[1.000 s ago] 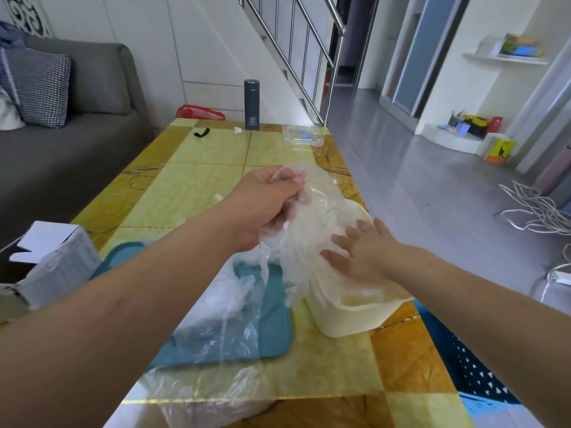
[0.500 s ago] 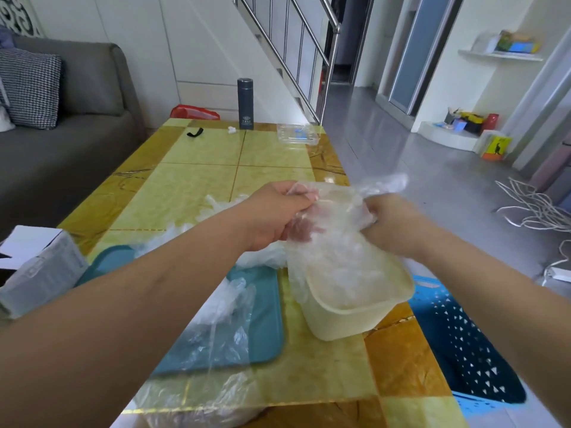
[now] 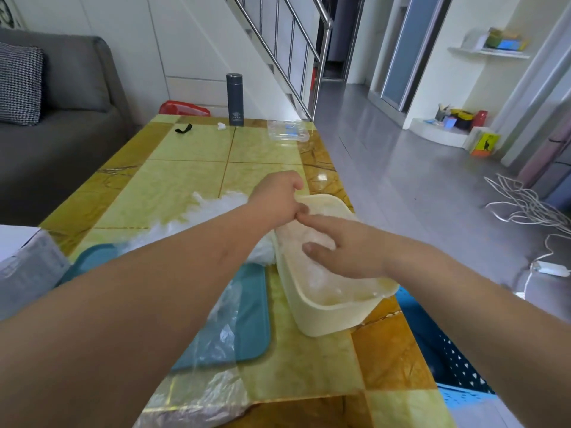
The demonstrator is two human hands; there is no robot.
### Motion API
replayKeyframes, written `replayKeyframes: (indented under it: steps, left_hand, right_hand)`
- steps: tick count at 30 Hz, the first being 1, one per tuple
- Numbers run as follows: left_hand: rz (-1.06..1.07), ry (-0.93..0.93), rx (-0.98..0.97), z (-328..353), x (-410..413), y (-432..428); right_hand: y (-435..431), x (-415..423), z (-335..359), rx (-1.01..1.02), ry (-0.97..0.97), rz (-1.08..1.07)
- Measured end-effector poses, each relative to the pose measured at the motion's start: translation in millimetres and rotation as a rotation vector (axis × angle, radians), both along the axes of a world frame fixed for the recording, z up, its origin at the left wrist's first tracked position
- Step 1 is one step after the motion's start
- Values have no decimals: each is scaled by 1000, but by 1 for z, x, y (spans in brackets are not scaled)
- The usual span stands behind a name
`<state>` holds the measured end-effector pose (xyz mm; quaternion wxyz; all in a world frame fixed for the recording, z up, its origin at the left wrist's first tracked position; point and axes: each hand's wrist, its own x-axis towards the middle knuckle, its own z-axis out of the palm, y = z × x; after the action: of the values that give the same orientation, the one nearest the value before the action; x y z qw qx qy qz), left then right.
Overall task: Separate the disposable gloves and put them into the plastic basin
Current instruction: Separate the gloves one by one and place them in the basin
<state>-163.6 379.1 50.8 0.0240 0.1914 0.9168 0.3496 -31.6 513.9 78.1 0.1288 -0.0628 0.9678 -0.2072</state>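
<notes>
- Both hands have come down from where they held a glove stretched between them half a second ago; that film now lies in the plastic basin (image 3: 324,316), and the right hand (image 3: 346,248) has let go and flattened
- Right hand: fingers straight and spread, palm down, pressing on the gloves in the basin (image 3: 321,282)
- Left hand (image 3: 276,200): at the basin's far left corner, fingers curled under, touched by the right index fingertip; whether it pinches a bit of film or nothing at all I cannot tell
- Progress: the basin holds a crumpled clear layer, so several gloves seem to be in already, while a white heap of gloves (image 3: 213,211) sits unsorted on the table (image 3: 185,180) just left of the basin, by the teal tray (image 3: 250,329); I judge the job partway done
- Hard to make out: the left forearm covers much of the heap and tray, the clear film cannot be counted glove by glove, and the clear bag (image 3: 197,400) at the near edge may be empty or not
</notes>
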Motion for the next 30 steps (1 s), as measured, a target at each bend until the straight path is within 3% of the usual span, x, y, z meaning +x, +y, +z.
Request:
replayKeyframes:
  steps: [4, 9, 15, 18, 22, 27, 30]
  left_hand:
    - [114, 90, 131, -6, -4, -31]
    - [83, 64, 188, -11, 19, -61]
    - [-62, 104, 117, -13, 85, -116]
    - [-264, 74, -80, -33, 114, -146]
    - [-482, -55, -375, -74, 138, -170]
    - [-431, -13, -422, -102, 144, -186]
    - [-412, 53, -345, -110, 146, -197]
  right_hand:
    - [-12, -20, -22, 158, -201, -46]
    - [-30, -32, -42, 224, -316, -63]
    - [-47, -18, -5, 193, 81, -245]
    - [-78, 0, 7, 158, 262, -270]
    - [-127, 20, -19, -158, 513, -161]
    - [-142, 31, -72, -438, 431, -225]
    - [-138, 29, -94, -445, 381, -269]
